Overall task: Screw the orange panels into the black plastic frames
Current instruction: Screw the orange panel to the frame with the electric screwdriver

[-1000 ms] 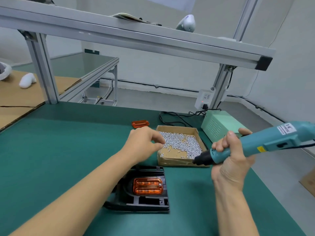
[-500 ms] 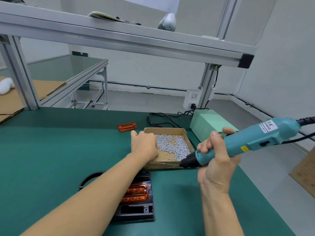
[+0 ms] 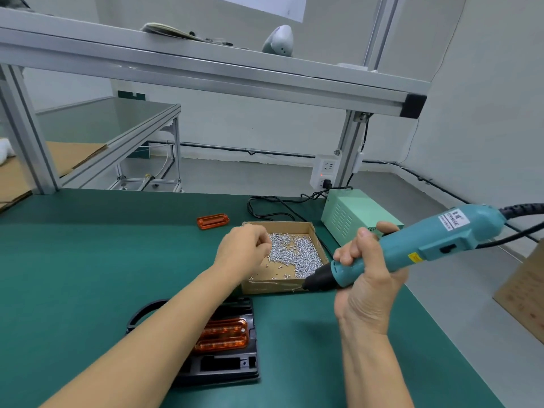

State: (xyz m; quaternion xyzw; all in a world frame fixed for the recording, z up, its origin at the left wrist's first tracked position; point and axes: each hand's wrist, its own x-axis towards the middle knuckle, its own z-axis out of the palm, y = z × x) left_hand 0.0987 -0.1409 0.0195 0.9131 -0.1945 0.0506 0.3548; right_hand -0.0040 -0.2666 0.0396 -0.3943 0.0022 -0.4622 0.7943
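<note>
On the green tabletop, at about 6 o'clock from your left hand, lies the black plastic frame with an orange panel seated in its upper half; your left forearm crosses over the frame's left side and hides part of both. Your left hand hovers over the left edge of the cardboard box of silver screws, fingers curled in toward the thumb; whether they pinch a screw you cannot tell from this view. Your right hand is at 3 o'clock from the box, wrapped around the teal electric screwdriver, whose black nose points toward 9 o'clock and sits just at the box's near right corner. A second orange panel lies loose at 11 o'clock from your left hand, apart from the box.

Beyond the box, at 1 o'clock, a pale green power unit stands on the tabletop with black cable looped beside it. An aluminium shelf rail spans overhead on uprights, a wall socket hangs on the right upright, and another bench stands at 10 o'clock by the grey wall.

Compared with half a second ago, your left hand has closed its fingers and now sits over the screws rather than lying flatter on the box's left wall; your right hand keeps its grip on the screwdriver in much the same pose.
</note>
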